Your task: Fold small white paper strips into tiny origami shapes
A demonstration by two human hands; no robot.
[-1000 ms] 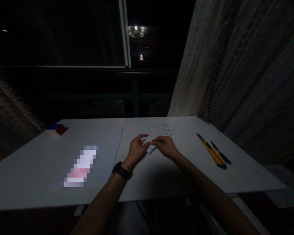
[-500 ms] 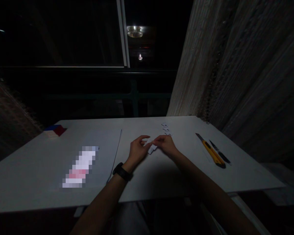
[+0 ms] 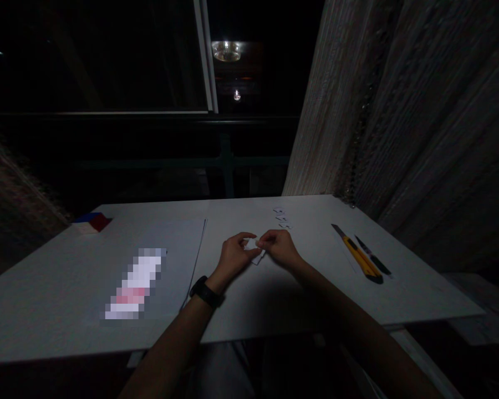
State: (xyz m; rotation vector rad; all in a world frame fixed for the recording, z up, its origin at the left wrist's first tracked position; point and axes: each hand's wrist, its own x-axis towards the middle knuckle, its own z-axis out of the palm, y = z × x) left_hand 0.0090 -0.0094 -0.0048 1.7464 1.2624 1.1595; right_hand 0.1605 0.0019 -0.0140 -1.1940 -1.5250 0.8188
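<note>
A small folded piece of white paper (image 3: 255, 258) is held between both hands above the middle of the table. My left hand (image 3: 234, 252), with a black watch on its wrist, is closed on its left side, thumb and fingers around it. My right hand (image 3: 279, 245) pinches its upper right edge. The fingers hide part of its folds. Just beyond my right hand, several small folded white paper pieces (image 3: 281, 218) lie in a row on the table.
To the right lie a yellow utility knife (image 3: 362, 259) and a dark pen-like tool (image 3: 372, 255). White sheets (image 3: 178, 244) with a blurred-out bright object (image 3: 135, 284) are on the left. A coloured cube (image 3: 92, 222) sits at the white table's (image 3: 233, 213) far left.
My fingers have shifted slightly on the paper, which now shows more of its face between my hands. The things on the table have stayed in place; the view has moved a little.
</note>
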